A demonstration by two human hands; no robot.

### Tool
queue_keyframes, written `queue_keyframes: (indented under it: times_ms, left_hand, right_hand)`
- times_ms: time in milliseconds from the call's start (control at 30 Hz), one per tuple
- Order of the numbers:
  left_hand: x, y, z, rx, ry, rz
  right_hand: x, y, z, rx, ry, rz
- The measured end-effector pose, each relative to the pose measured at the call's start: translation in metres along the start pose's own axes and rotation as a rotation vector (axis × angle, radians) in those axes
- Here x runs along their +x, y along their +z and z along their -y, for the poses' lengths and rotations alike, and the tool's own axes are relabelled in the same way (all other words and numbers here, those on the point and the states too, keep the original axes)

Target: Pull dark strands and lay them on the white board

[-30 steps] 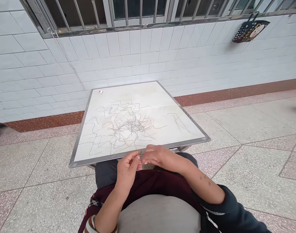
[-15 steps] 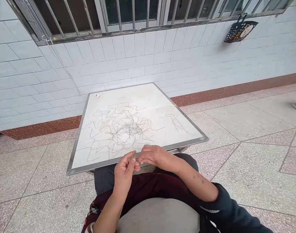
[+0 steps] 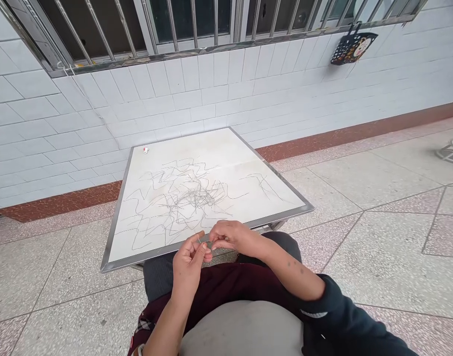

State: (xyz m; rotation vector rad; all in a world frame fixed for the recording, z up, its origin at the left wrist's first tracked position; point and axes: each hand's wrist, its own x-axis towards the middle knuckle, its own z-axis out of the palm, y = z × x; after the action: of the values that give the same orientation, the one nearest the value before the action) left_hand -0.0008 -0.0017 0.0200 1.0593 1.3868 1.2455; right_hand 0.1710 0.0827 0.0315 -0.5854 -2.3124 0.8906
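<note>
Both hands meet just above the near edge of a white table [image 3: 207,143] with a grey metal rim. My left hand [image 3: 189,254] pinches a thin wire [image 3: 199,240] between thumb and forefinger, and a short length of it shows past the fingertips. Close beside it, my right hand [image 3: 236,238] has thumb and fingers drawn together around the same spot; its fingertips are partly hidden, and what they grip is too fine to make out. Many thin, dark, bent wires [image 3: 199,198] lie scattered and tangled over the tabletop.
A small white-and-red object [image 3: 146,150] lies at the table's far left corner. Behind stands a tiled wall [image 3: 159,106] below a barred window, with a dark patterned bag [image 3: 354,48] hanging there. At far right is a round stool [image 3: 452,151] on the floor.
The view has shifted slightly, showing more of the stool. My right hand's thumb and fingers have moved a little apart from the left hand's fingertips. My left hand keeps its pinch.
</note>
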Motion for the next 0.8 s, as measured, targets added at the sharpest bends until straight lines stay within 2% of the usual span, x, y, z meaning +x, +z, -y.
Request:
queue_keyframes:
  times_ms: [100,200,333,467,600,800]
  left_hand:
    - [-0.001,-0.001,-0.004,-0.021,0.021,-0.027]
    - [-0.003,-0.001,-0.007,-0.038,0.021,-0.033]
    - [-0.005,0.001,-0.008,-0.023,0.006,-0.027]
    - [-0.009,0.003,-0.008,0.003,-0.001,0.029]
    - [-0.011,0.004,-0.008,0.013,0.000,0.020]
    - [-0.006,0.006,-0.005,-0.021,-0.008,-0.032]
  right_hand:
    - [-0.003,0.004,-0.001,0.229,0.150,-0.098]
    - [-0.008,0.008,-0.002,0.409,0.215,-0.171]
    - [-0.013,0.015,-0.006,0.620,0.245,-0.171]
    - [-0.015,0.022,-0.015,0.819,0.287,-0.177]
    - [-0.016,0.024,-0.021,0.899,0.302,-0.171]
    - [-0.018,0.024,-0.020,0.885,0.300,-0.253]
